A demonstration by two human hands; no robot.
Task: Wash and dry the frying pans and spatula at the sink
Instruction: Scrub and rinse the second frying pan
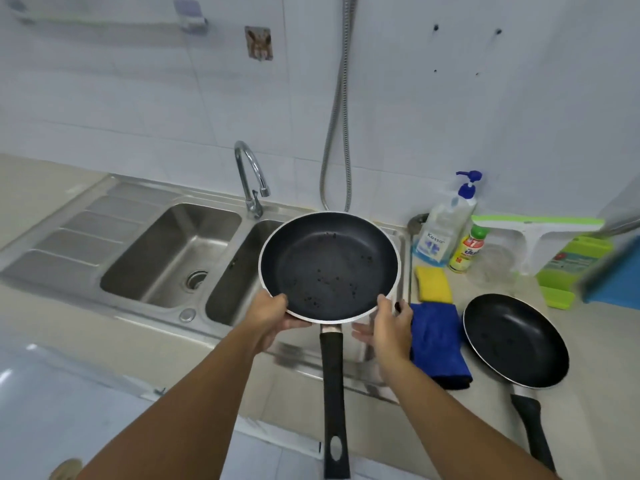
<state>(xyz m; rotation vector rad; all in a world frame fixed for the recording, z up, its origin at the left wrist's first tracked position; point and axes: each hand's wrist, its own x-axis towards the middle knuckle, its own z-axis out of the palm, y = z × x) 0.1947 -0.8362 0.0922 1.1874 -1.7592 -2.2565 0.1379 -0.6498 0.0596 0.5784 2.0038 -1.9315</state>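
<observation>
I hold a black non-stick frying pan with dark specks level above the right basin of the steel sink, its handle pointing toward me. My left hand grips the near-left rim, thumb on top. At the near-right rim my right hand holds the pan with the thumb at the edge and the fingers underneath. A second black frying pan lies on the counter to the right. What looks like a metal spatula lies along the sink's right edge, partly hidden by the pan.
A blue cloth and a yellow sponge lie between sink and second pan. Behind them stand a soap pump bottle, a small yellow bottle and a white-green squeegee. The faucet arches between the basins; the left basin holds nothing.
</observation>
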